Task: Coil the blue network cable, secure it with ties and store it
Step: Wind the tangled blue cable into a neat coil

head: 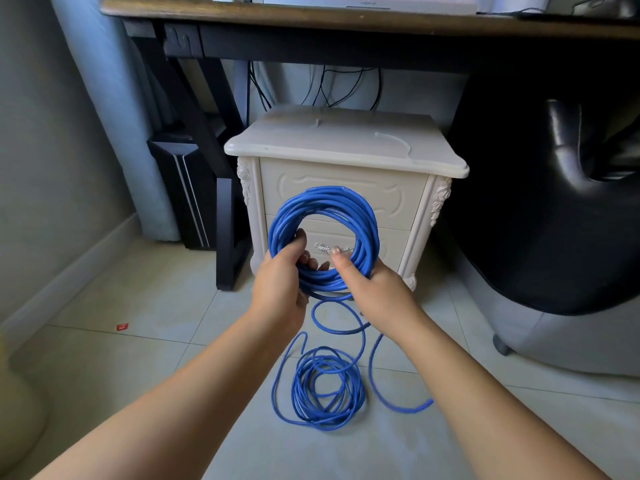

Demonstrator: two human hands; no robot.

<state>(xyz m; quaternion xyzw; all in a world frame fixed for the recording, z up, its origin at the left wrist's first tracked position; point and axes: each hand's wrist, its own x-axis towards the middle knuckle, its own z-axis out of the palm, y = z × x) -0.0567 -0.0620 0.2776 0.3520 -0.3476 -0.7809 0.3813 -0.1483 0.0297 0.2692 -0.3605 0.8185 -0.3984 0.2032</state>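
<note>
A blue network cable (325, 206) is wound into a round coil held upright in front of a cream cabinet. My left hand (282, 275) grips the coil's lower left side, fingers curled through the ring. My right hand (370, 285) grips the lower right side, thumb up inside the ring. From the coil a loose length drops to the floor, where the rest of the cable lies in a loose pile (325, 389). Two thin white ties (394, 140) lie on the cabinet top.
The cream bedside cabinet (346, 157) with drawers stands under a dark wooden desk (311, 15). A black computer tower (187, 188) is at the left, a black chair (554, 202) at the right. A small red scrap (122, 327) lies on the tiled floor.
</note>
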